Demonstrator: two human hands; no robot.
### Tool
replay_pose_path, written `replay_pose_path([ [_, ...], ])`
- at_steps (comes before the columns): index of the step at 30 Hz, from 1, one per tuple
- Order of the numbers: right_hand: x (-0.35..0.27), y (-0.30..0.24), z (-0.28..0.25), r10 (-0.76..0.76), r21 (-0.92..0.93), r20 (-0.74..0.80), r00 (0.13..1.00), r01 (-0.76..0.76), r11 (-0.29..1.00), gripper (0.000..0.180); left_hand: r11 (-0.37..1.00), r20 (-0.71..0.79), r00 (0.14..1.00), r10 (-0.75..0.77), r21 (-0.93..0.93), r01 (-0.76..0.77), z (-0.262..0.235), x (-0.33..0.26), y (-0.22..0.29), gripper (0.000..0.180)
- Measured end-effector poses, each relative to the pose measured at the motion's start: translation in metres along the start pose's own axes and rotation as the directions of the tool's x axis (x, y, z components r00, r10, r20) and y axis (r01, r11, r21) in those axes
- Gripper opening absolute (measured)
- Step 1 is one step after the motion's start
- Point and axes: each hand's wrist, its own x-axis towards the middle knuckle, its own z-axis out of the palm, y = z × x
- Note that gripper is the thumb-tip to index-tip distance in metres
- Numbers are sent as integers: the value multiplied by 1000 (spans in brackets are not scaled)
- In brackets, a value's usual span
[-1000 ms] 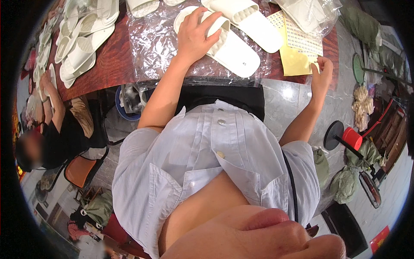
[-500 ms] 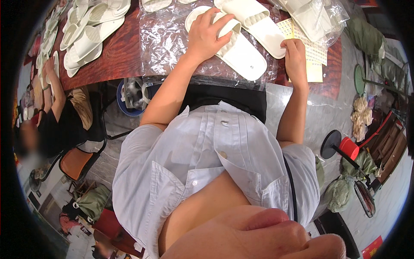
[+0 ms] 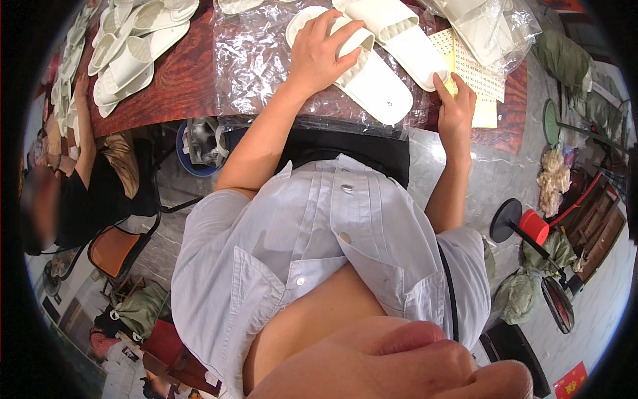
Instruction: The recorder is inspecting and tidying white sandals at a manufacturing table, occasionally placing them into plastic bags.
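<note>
My left hand [image 3: 318,58] lies over the strap of a white slipper [image 3: 375,86], its fingers and thumb bent around the strap. That slipper has a small dark mark near its heel and rests on clear plastic. Beside it is a second white slipper [image 3: 409,50], angled the same way. Right at its heel is my right hand [image 3: 455,106]; one fingertip touches the heel edge and the other fingers stand apart from it. Yellow sticker sheets [image 3: 484,80] with rows of small printed labels lie partly behind that hand. Whether a label sits on a fingertip cannot be made out.
Clear plastic wrap [image 3: 249,73] covers the middle of the red-brown table [image 3: 179,93]. White slippers [image 3: 133,63] are piled at the left, and bagged slippers [image 3: 488,30] lie at the far right. A blue bin [image 3: 193,156] stands below the table. Another person [image 3: 80,193] works at the left.
My right hand has shifted slightly, and its fingers, bunched at the second slipper's heel before, are now spread. My left hand stays on the strap. The person at the left has moved an arm.
</note>
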Motion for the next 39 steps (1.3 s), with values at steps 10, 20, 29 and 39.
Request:
replay_pose_path([
  [10,2,-4,9,43,-52,-37,998,-45,998,62,1000,-14,1000,7,1,-7,1,-1,-1,48],
  [20,-5,-31,-11,-13,55,-55,998,16,998,58,999,-9,999,33,14,-33,-5,3,3,50],
  [29,-13,-59,-1,-143,64,77,987,138,988,57,1000,58,998,-2,0,2,-5,2,5,65],
  [39,-14,-56,8,-126,220,0,992,123,968,49,999,17,1000,-16,28,16,-1,-1,2,49],
])
